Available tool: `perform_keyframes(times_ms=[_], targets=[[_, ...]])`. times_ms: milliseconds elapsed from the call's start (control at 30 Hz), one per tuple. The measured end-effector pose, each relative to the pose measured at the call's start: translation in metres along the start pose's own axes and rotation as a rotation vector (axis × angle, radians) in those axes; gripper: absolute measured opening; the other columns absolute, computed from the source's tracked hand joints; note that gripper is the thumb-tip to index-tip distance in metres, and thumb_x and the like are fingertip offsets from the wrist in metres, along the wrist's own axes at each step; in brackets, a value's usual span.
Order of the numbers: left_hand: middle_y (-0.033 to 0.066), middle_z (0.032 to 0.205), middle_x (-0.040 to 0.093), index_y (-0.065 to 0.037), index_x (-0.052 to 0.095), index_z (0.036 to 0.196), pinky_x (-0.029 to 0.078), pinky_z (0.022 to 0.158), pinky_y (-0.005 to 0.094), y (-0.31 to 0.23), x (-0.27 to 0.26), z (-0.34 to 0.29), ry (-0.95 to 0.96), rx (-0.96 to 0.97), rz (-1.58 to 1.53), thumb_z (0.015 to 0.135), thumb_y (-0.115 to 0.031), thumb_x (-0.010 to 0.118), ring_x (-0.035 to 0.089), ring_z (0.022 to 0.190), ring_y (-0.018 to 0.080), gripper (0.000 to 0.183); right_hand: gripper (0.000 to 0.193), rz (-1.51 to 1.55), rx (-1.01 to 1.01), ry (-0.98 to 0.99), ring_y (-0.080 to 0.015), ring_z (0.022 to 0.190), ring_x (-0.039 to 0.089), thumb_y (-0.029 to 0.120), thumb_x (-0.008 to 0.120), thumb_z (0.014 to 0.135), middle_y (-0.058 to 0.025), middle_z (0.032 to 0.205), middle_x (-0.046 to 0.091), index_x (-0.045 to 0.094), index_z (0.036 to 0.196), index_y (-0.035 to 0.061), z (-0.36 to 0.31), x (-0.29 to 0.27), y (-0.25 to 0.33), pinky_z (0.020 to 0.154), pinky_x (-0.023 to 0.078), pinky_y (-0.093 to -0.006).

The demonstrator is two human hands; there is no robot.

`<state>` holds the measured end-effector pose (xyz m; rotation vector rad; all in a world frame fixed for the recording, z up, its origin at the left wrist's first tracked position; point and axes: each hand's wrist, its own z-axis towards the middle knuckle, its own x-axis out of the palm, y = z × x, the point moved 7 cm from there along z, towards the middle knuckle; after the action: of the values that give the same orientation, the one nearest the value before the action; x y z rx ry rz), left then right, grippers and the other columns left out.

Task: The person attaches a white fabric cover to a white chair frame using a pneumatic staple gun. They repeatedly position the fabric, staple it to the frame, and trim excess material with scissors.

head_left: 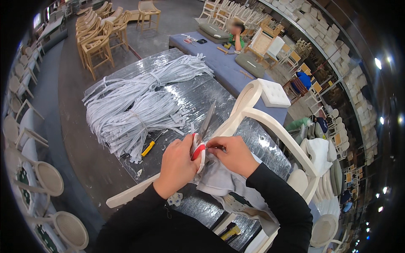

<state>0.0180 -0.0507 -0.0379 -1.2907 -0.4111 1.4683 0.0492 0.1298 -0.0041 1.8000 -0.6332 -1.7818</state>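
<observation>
While the left hand (175,164) clasps steel scissors with red-and-white handles (206,120), the right hand (234,156) holds fingertips together above soft pale-grey fabric (217,179), beside a curved cream chair frame (278,128); angling blades away should spare the cloth.

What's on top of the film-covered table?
Bundles of pale strips and a yellow-handled tool lie on the table; a cream chair frame crosses it. Surface beneath the strips, left hand, scissors, right hand and grey fabric is covered, so I can't tell what's there.
</observation>
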Motion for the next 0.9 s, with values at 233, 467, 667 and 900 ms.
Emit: perform_keyframes(times_ms=[233, 467, 667, 900], targets=[[0.0177, 0.086, 0.069, 0.001, 0.068, 0.108, 0.053, 0.072, 0.0391, 0.015, 0.014, -0.01, 0.108, -0.086, -0.099, 0.092, -0.016, 0.087, 0.066, 0.075, 0.0257, 0.03, 0.021, -0.017, -0.037, 0.042, -0.0307, 0.09, 0.082, 0.004, 0.076, 0.096, -0.0184, 0.1, 0.084, 0.084, 0.116, 0.0007, 0.005, 0.004, -0.005, 0.084, 0.062, -0.0381], [0.0157, 0.082, 0.068, 0.001, 0.07, 0.104, 0.049, 0.066, 0.0409, -0.018, -0.005, -0.023, 0.174, 0.001, 0.012, 0.087, -0.011, 0.088, 0.06, 0.068, 0.0338, 0.029, 0.019, 0.086, 0.009, 0.007, -0.0432, 0.094, 0.078, 0.006, 0.075, 0.091, -0.0222, 0.1, 0.081, 0.083, 0.108, 0.0019, -0.001, 0.002, -0.014, 0.087, 0.061, -0.0465], [0.0179, 0.079, 0.069, 0.001, 0.069, 0.105, 0.05, 0.065, 0.0471, -0.004, 0.009, 0.002, -0.002, 0.055, 0.042, 0.089, -0.011, 0.088, 0.066, 0.069, 0.0387, 0.028, 0.018, 0.026, -0.064, 0.012, -0.0315, 0.089, 0.083, 0.004, 0.078, 0.097, -0.0199, 0.097, 0.084, 0.084, 0.113, -0.0007, 0.004, 0.001, -0.009, 0.085, 0.063, -0.04], [0.0178, 0.077, 0.07, 0.002, 0.068, 0.101, 0.052, 0.065, 0.0411, -0.023, 0.0, -0.025, 0.365, -0.11, -0.161, 0.089, -0.015, 0.089, 0.065, 0.063, 0.0318, 0.029, 0.016, 0.016, 0.026, 0.025, -0.0329, 0.089, 0.083, 0.005, 0.079, 0.097, -0.021, 0.095, 0.084, 0.084, 0.111, -0.002, 0.0, -0.007, -0.004, 0.085, 0.063, -0.0403]])
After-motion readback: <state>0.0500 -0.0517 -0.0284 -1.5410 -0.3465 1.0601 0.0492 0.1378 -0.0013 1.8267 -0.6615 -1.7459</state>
